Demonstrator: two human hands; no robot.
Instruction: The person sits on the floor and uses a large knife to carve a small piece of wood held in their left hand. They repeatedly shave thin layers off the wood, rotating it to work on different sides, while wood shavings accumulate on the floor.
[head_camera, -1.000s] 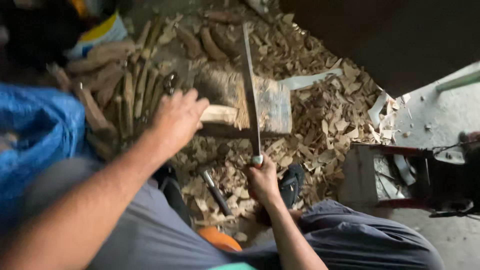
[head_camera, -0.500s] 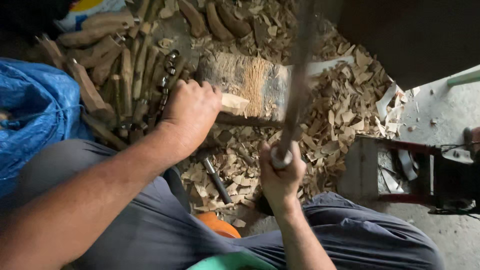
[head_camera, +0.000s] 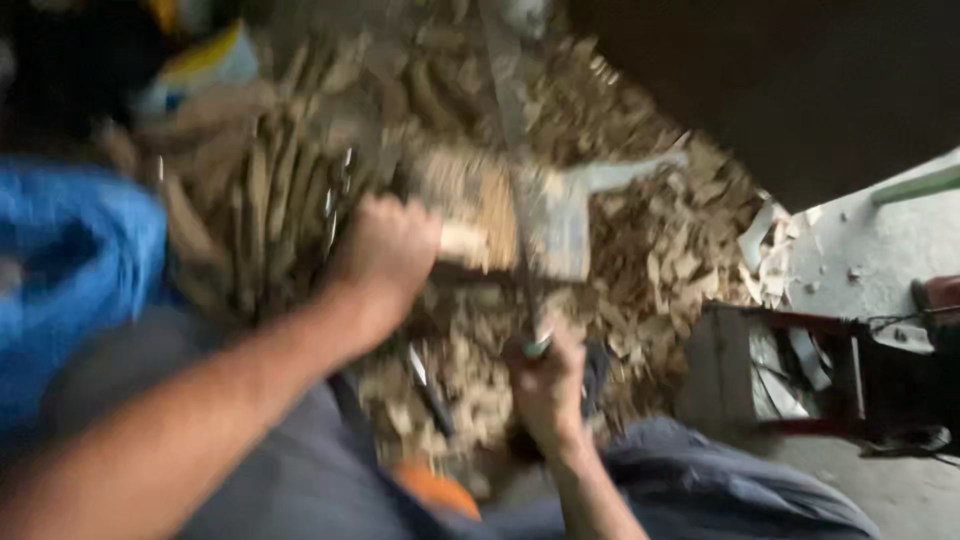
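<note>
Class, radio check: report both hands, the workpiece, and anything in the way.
Left hand gripping wood piece on chopping block. Right hand shut on long blade. Wood chips all around.

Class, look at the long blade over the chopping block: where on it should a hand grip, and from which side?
Grip the long blade at its near handle end, coming from the person's side, as the right hand does. The bare metal runs away across the wooden block, so only that end looks safe to hold.

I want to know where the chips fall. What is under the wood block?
Around the wood block lies a heap of pale wood chips, so it seems to rest on them. The ground right beneath is covered by the block, and the picture is blurred.
</note>
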